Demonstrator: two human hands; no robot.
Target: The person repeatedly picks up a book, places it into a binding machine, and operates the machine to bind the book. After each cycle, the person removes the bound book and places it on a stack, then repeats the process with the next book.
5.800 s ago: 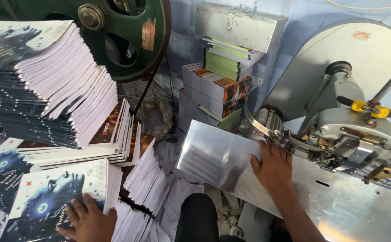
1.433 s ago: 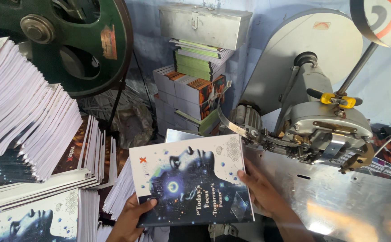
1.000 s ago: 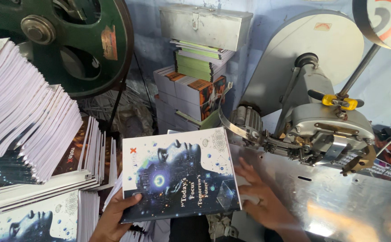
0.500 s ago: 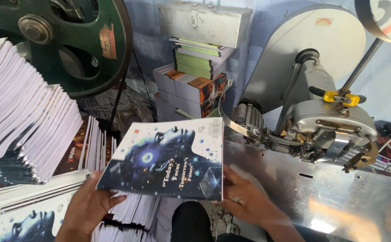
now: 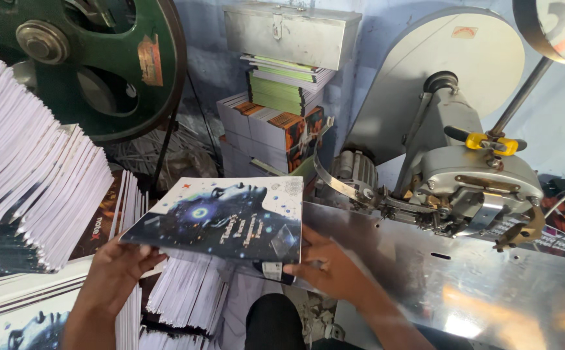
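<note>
Two hands are in view, the left hand [image 5: 117, 275] and the right hand [image 5: 331, 269], and between them they hold one booklet [image 5: 221, 220]. One green flywheel [image 5: 111, 68], one grey metal box [image 5: 292, 32] and one stitching machine [image 5: 470, 178] show. The stacked booklets [image 5: 33, 188] are too many to count.

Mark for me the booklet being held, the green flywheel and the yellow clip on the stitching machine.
booklet [image 5: 221, 220]: head view, middle of its dark front cover.
green flywheel [image 5: 156, 71]: head view, right part of its rim.
yellow clip [image 5: 486, 142]: head view, centre of the clip on the black lever.
</note>
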